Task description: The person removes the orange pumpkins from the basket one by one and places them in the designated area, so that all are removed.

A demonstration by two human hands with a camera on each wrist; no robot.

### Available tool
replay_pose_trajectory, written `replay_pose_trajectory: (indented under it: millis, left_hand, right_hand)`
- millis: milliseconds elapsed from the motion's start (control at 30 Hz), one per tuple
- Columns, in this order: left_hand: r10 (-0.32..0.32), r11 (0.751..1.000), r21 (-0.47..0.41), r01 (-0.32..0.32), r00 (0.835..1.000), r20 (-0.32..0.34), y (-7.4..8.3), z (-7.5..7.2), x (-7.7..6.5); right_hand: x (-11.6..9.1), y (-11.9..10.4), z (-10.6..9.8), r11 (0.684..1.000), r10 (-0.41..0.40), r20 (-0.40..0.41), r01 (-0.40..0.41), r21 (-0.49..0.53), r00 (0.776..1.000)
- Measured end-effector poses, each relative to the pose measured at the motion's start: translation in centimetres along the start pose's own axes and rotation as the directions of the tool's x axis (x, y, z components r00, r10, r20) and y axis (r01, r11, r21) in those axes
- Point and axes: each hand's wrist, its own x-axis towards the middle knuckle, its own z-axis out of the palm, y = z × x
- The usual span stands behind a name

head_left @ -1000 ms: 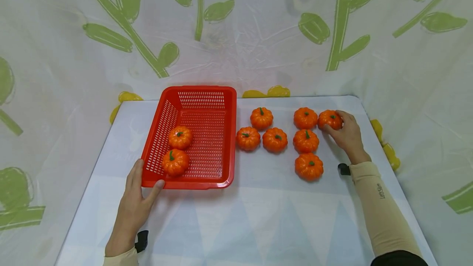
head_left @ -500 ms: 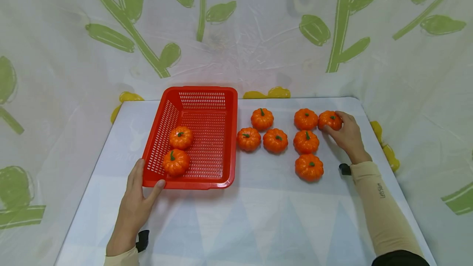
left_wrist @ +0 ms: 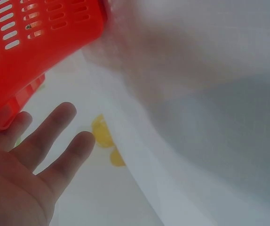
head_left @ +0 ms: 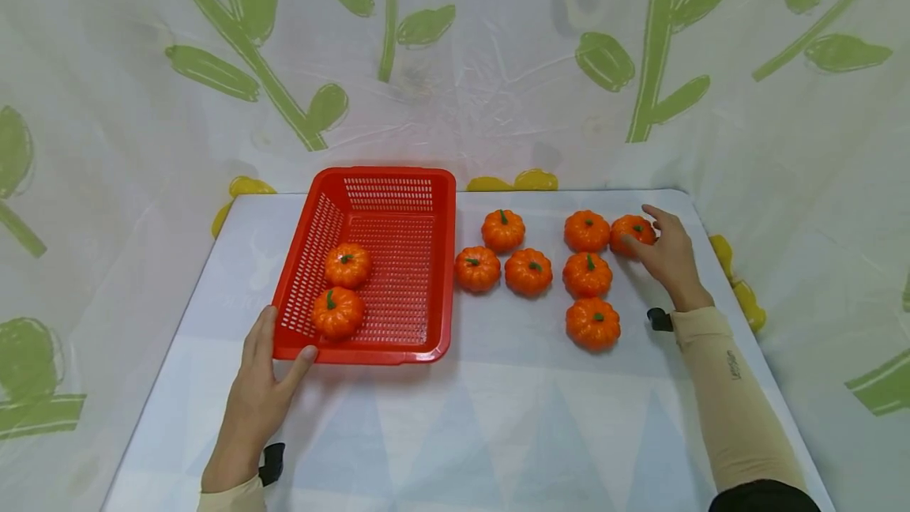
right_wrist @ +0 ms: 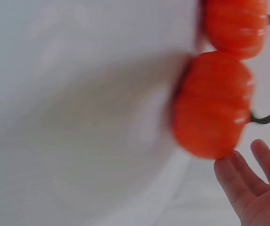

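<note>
My right hand is around the near-right side of an orange toy pumpkin at the far right of the group, its fingers spread and lifted off the top. In the right wrist view the same pumpkin touches a neighbouring pumpkin, with straight fingertips right at its lower edge. A red plastic basket stands left of centre with two pumpkins inside. At its front left corner rests my left hand, fingers along the side and thumb at the front rim. In the left wrist view those fingers are straight.
Three pumpkins sit close to the basket's right side. Further right, three more form a column beside the right hand's pumpkin. The white table ends at a patterned curtain behind.
My right hand's fingers have opened away from the pumpkin they gripped, and the pumpkin stays in its spot. The left hand and the basket have not visibly moved.
</note>
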Motion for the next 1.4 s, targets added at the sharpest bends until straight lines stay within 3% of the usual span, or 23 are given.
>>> replay_pose_trajectory:
  millis: [100, 233, 600, 833, 1033, 1400]
  left_hand:
    - [0.005, 1.000, -0.007, -0.005, 1.000, -0.004, -0.2, 0.0, 0.1]
    - [0.016, 1.000, -0.016, -0.016, 1.000, -0.003, -0.2, 0.2, 0.2]
    - [0.008, 1.000, -0.003, -0.007, 1.000, 0.008, 0.2, -0.1, 0.3]
    - [-0.002, 1.000, -0.005, 0.002, 1.000, 0.010, 0.3, -0.2, 0.3]
    - [-0.002, 1.000, -0.011, 0.002, 1.000, 0.009, 0.0, 0.0, 0.2]
    - [-0.016, 1.000, 0.007, 0.016, 1.000, 0.011, 0.3, -0.1, 0.0]
  right_hand:
    - [0.4, -0.9, -0.3, 0.998, -0.060, -0.048, 0.061, 0.018, 0.997]
    - [0.5, -2.3, -0.7, 0.996, -0.081, -0.075, 0.084, 0.039, 0.994]
    - [0.1, -6.1, -0.5, 0.987, -0.149, -0.059, 0.152, 0.052, 0.987]
    - [0.2, -8.4, 0.7, 0.956, -0.272, -0.089, 0.279, 0.087, 0.958]
    - [-0.3, -11.1, 1.6, 0.939, -0.309, -0.049, 0.313, 0.141, 0.950]
    - [-1.6, -15.9, 4.2, 0.840, -0.493, -0.022, 0.482, 0.247, 0.870]
